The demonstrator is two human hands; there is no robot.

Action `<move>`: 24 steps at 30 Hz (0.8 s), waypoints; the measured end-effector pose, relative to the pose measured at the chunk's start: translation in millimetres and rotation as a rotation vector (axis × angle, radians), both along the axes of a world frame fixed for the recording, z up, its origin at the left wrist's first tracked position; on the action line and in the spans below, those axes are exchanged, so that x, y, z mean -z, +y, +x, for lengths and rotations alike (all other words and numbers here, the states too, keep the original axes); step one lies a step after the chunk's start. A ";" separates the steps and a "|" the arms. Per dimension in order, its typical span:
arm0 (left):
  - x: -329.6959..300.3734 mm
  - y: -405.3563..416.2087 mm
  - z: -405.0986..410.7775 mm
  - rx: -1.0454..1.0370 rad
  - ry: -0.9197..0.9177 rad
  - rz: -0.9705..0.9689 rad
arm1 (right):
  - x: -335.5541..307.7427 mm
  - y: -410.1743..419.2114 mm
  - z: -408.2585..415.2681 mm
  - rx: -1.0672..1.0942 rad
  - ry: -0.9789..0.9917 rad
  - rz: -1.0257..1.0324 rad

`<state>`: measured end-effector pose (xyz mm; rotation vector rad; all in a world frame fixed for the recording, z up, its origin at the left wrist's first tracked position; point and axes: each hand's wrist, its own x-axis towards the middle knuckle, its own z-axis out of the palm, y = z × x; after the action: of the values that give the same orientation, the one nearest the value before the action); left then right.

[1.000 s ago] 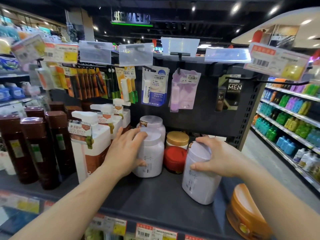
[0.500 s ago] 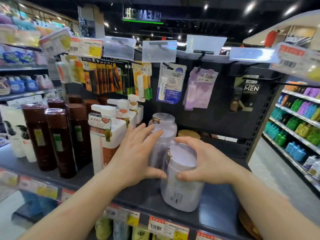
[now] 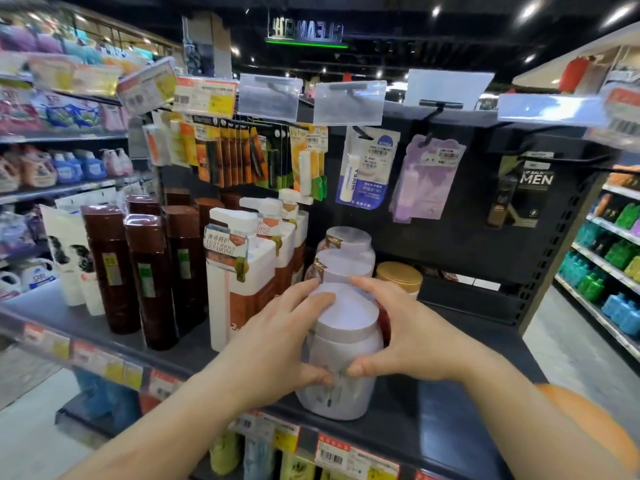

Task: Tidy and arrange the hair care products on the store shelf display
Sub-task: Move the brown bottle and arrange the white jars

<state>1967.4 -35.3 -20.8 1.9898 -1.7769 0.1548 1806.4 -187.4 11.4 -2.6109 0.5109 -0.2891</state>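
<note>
A white jar with a pale lid (image 3: 341,344) stands at the front of the dark shelf (image 3: 446,420). My left hand (image 3: 277,344) grips its left side, thumb low on the front. My right hand (image 3: 412,337) grips its right side, thumb meeting the other near the label. Two more white jars (image 3: 349,258) stand in a row straight behind it. White pump bottles (image 3: 239,271) stand to the left, and dark brown bottles (image 3: 145,275) further left.
A gold-lidded jar (image 3: 400,275) sits behind my right hand, with a red item beside it mostly hidden. An orange container (image 3: 588,431) lies at the lower right. Lip balm cards (image 3: 367,168) hang on hooks above. Price tags (image 3: 346,455) line the shelf edge.
My right hand brought the front jar leftward into line before the other two jars. My left hand left the middle jar and took the front jar's left side. The view shifted right.
</note>
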 end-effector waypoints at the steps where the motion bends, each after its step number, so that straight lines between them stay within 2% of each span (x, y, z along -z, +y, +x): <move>1: 0.3 0.0 -0.1 0.003 0.004 -0.003 | 2.9 1.5 -2.7 0.011 -0.005 -0.005; 9: 2.5 8.5 6.6 -0.117 -0.041 -0.047 | 24.0 10.0 13.3 0.014 -0.175 0.086; 18: 1.8 4.1 6.0 -0.177 -0.046 -0.065 | 22.0 0.4 21.2 -0.026 -0.154 0.039; 20: 0.7 4.4 6.0 -0.179 -0.038 -0.048 | 15.9 -4.0 18.4 -0.038 -0.152 0.085; 22: -0.2 4.9 6.0 -0.184 -0.025 -0.031 | 7.8 -13.6 14.1 0.022 -0.262 0.196; 24: -1.1 4.2 5.1 -0.177 -0.037 -0.036 | 4.2 -29.4 13.2 0.146 -0.312 0.068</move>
<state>1972.5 -31.1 -19.7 2.1295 -1.6065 0.2797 1819.5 -216.8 7.2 -2.4044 0.5891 -0.7008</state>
